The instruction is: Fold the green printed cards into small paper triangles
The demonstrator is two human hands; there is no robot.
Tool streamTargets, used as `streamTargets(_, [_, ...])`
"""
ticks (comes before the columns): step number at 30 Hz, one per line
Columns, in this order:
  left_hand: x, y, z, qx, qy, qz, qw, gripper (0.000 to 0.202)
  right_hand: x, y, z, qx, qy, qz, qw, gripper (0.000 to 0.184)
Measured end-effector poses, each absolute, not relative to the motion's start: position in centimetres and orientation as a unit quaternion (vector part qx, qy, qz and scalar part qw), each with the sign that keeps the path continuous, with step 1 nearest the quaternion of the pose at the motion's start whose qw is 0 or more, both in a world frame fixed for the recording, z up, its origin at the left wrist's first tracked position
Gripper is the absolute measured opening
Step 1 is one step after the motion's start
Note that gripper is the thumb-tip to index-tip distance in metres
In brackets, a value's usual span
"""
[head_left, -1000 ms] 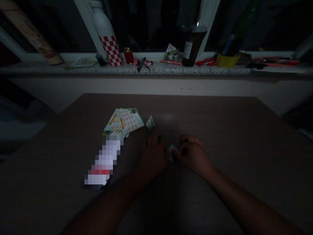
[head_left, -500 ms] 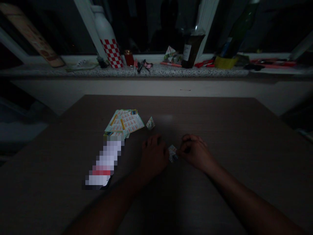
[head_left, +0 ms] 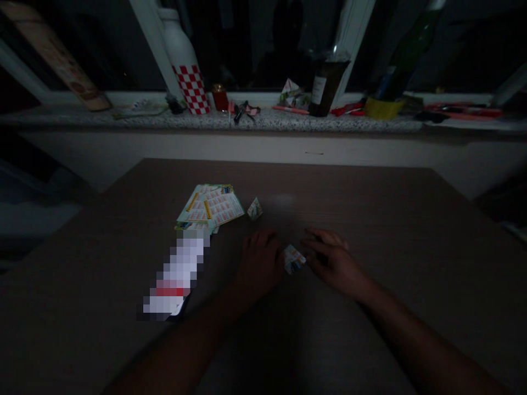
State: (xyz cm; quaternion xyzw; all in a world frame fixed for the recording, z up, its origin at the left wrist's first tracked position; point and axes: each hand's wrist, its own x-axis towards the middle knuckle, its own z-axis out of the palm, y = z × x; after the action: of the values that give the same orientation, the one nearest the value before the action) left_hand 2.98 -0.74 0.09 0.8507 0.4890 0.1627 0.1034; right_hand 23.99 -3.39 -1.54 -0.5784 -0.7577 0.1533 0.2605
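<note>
Between my two hands a small folded piece of printed paper [head_left: 293, 260] lies on the brown table [head_left: 387, 219]. My left hand [head_left: 261, 259] rests on the table with its fingers curled, its thumb side holding the paper's left edge; dim light hides the exact grip. On the other side, my right hand [head_left: 331, 260] has its fingers apart, with the tips close to the paper's right edge. A small folded paper shape [head_left: 254, 209] sits farther back. To its left is a fanned pile of printed sheets [head_left: 222, 207].
A phone with a blurred screen [head_left: 177, 274] lies left of my left arm. Behind the table, a stone sill [head_left: 272, 122] carries a checkered bottle [head_left: 191, 88], a red jar [head_left: 219, 99], a dark cup [head_left: 325, 90], a yellow tape roll [head_left: 382, 108] and a green bottle [head_left: 415, 49].
My right hand's fingers have loosened from the paper and spread apart. More of the folded paper shows now. My left hand stays nearly where it was; the view has shifted slightly.
</note>
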Motion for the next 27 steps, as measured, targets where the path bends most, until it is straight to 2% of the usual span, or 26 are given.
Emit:
streamTargets(2, [2.8,-0.5,0.1,0.853,0.478,0.175,0.113,0.013,23.6,-3.5,-1.4,-0.564,-0.769,0.156,0.257,0.038])
streamTargets(5, [2.7,-0.3,0.3,0.853,0.461,0.194,0.15,0.013,23.2,-3.5,-0.9,-0.527,-0.764,0.209,0.308,0.038])
streamTargets(9, [2.9,-0.7,1.0,0.835,0.444,0.225,0.234,0.017,22.5,-3.8,-0.3,-0.495,-0.65,0.397,0.419,0.025])
streamTargets(13, [3.3,-1.5,1.9,0.787,0.453,0.274,0.317,0.01,21.6,-4.4,-0.5,-0.503,-0.512,0.514,0.47,0.02])
streamTargets(20, [3.2,-1.7,2.3,0.679,0.497,0.336,0.423,0.018,21.3,-4.9,0.0,-0.5,-0.518,0.533,0.445,0.025])
streamTargets(27, [3.4,-1.7,1.3,0.565,0.418,0.355,0.617,0.028,21.4,-5.2,0.7,-0.473,-0.515,0.543,0.465,0.028])
